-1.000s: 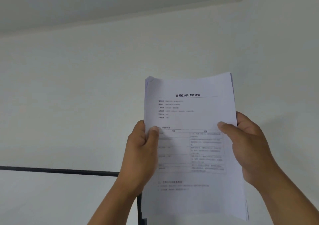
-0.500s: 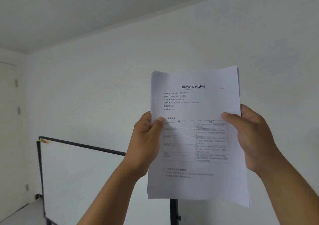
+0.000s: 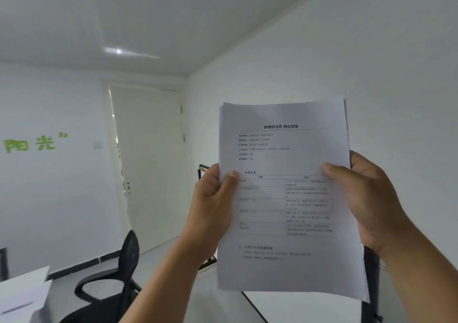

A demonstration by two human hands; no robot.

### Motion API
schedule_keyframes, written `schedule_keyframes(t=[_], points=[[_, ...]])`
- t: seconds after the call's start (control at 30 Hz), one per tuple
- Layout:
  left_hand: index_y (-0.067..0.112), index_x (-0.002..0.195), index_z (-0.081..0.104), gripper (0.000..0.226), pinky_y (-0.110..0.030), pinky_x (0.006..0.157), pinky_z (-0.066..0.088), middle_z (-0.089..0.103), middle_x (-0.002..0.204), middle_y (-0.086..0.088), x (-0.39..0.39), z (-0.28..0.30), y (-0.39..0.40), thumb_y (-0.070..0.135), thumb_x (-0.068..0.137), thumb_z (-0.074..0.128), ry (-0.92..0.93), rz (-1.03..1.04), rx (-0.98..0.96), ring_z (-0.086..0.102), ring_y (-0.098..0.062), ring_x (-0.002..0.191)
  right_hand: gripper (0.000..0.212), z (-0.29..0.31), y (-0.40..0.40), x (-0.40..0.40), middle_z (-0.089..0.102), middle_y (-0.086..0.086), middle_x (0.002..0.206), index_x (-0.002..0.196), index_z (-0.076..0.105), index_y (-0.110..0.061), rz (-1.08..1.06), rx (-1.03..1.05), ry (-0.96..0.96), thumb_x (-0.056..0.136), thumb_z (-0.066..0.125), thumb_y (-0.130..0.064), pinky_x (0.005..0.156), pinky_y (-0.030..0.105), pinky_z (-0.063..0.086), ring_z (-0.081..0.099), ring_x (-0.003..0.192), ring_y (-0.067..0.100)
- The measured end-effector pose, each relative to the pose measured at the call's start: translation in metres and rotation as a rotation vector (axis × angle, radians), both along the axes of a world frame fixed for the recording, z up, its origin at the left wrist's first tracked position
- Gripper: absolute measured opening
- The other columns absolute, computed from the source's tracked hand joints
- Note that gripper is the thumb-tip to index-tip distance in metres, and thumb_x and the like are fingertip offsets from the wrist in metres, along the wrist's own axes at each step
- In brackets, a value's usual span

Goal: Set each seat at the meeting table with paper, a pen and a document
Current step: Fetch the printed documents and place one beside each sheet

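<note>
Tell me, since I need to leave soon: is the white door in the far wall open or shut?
Shut, as far as shows: the white door sits flush in its frame, no gap visible. The view is blurred.

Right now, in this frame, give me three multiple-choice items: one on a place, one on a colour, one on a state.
1. Where is the black chair relative to the stack of documents?
A. lower left
B. directly above
C. far right

2. What colour are the characters on the left wall?
A. red
B. green
C. blue

3. How is the stack held?
A. lying flat on a table
B. pinched in one hand only
C. gripped by both hands, printed side facing the camera

Key: 1 A, the chair sits at the lower left of the view. 2 B, the lettering is green. 3 C, the left hand and right hand grip opposite edges.
</note>
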State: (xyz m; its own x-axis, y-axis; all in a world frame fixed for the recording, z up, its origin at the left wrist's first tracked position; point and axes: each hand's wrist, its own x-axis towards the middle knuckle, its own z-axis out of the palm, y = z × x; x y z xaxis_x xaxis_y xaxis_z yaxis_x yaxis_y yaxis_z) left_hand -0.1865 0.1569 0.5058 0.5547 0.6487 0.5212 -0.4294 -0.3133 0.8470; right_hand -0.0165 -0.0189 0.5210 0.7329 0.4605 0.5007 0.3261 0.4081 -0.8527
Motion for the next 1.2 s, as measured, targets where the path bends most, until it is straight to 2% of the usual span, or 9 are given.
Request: schedule_keyframes(t=[0.17,0.3,0.47,0.6,0.7,0.83,0.93,1.1,1.2], points=[[0.006,0.117,0.07,0.021,-0.058,0.09,0.066,0.081,0.111,-0.017,-0.047,-0.003,0.042,0.013,0.115,0.05,0.023,0.145,0.031,0.078,-0.041,0.102,0.022,-0.003,0.06,-0.026,0.083,0.008,0.107,0.106,0.078,-0.019,0.123,-0.005,0.019,0.105,0.06,-0.007,0.089,0.049,0.06,0.079,0.098,0.033],[0.007,0.118,0.071,0.021,-0.064,0.093,0.063,0.081,0.112,-0.017,-0.083,-0.009,0.092,0.013,0.115,0.051,0.012,0.227,0.009,0.077,-0.045,0.106,0.021,-0.003,0.121,-0.053,0.084,0.006,0.106,0.112,0.075,-0.016,0.189,-0.021,0.005,0.106,0.058,-0.006,0.084,0.042,0.061,0.08,0.096,0.028],[0.009,0.119,0.072,0.021,-0.06,0.09,0.066,0.083,0.109,-0.012,-0.117,-0.015,0.168,0.011,0.114,0.051,0.009,0.295,-0.004,0.079,-0.039,0.101,0.02,-0.005,0.212,-0.081,0.084,0.005,0.106,0.115,0.074,-0.015,0.251,-0.04,-0.011,0.107,0.058,-0.006,0.081,0.042,0.061,0.08,0.097,0.029],[0.008,0.117,0.071,0.021,-0.043,0.076,0.068,0.083,0.105,-0.009,-0.144,-0.012,0.235,0.01,0.114,0.051,0.001,0.33,0.013,0.08,-0.029,0.091,0.021,-0.005,0.287,-0.103,0.084,0.003,0.105,0.114,0.074,-0.018,0.275,-0.037,-0.036,0.108,0.057,-0.007,0.079,0.04,0.061,0.08,0.096,0.027],[0.006,0.118,0.071,0.021,-0.036,0.074,0.065,0.083,0.105,-0.009,-0.161,-0.016,0.278,0.01,0.114,0.051,0.003,0.357,0.014,0.08,-0.026,0.09,0.023,-0.01,0.336,-0.115,0.083,0.003,0.109,0.118,0.074,-0.017,0.309,-0.042,-0.048,0.108,0.055,-0.007,0.081,0.04,0.06,0.08,0.1,0.028],[0.007,0.121,0.072,0.022,-0.047,0.081,0.068,0.081,0.111,-0.015,-0.171,-0.023,0.322,0.01,0.114,0.052,0.007,0.384,0.009,0.078,-0.033,0.095,0.023,-0.018,0.384,-0.12,0.083,0.004,0.112,0.119,0.073,-0.018,0.335,-0.053,-0.059,0.11,0.054,-0.01,0.09,0.048,0.062,0.078,0.106,0.032],[0.009,0.122,0.073,0.023,-0.046,0.08,0.067,0.081,0.112,-0.014,-0.169,-0.029,0.354,0.011,0.114,0.051,0.01,0.4,-0.005,0.078,-0.03,0.094,0.024,-0.025,0.422,-0.116,0.082,0.003,0.114,0.12,0.074,-0.018,0.363,-0.054,-0.047,0.11,0.054,-0.009,0.095,0.05,0.061,0.077,0.109,0.032],[0.01,0.122,0.073,0.022,-0.057,0.087,0.067,0.08,0.113,-0.015,-0.15,-0.041,0.404,0.014,0.114,0.052,0.029,0.443,-0.024,0.077,-0.033,0.096,0.024,-0.037,0.482,-0.093,0.083,0.003,0.114,0.118,0.074,-0.018,0.413,-0.053,-0.027,0.11,0.053,-0.007,0.096,0.048,0.061,0.078,0.108,0.03],[0.011,0.12,0.074,0.023,-0.054,0.086,0.067,0.081,0.11,-0.012,-0.13,-0.047,0.435,0.013,0.114,0.052,0.036,0.48,-0.034,0.077,-0.028,0.093,0.025,-0.044,0.525,-0.07,0.083,0.003,0.114,0.118,0.074,-0.018,0.452,-0.052,-0.019,0.109,0.054,-0.007,0.094,0.046,0.06,0.078,0.108,0.029]])
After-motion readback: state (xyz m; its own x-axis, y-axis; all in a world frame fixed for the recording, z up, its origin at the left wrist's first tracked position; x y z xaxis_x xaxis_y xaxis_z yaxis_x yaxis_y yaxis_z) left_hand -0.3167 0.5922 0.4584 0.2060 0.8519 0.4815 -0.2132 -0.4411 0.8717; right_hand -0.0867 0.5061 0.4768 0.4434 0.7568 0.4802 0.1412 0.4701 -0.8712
